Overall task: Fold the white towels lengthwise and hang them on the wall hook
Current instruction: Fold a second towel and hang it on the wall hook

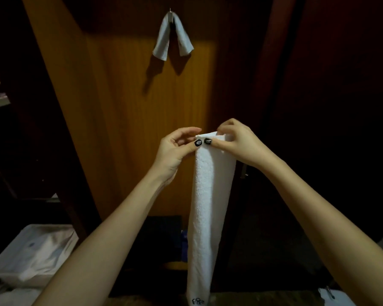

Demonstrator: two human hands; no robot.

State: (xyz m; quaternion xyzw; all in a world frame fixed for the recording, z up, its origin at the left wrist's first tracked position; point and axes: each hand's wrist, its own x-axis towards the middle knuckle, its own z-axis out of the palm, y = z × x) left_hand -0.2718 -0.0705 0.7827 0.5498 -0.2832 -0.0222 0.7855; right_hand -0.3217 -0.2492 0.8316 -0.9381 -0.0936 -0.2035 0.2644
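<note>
Head, one held towel, one hung towel

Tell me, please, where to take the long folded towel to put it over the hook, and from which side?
Probably at mid-length, from the side. The folded towel hangs as a narrow strip from its top edge, which the left hand and right hand pinch. A pinch across its width would keep layers together, and it could drape over the hook like the hung towel.
</note>
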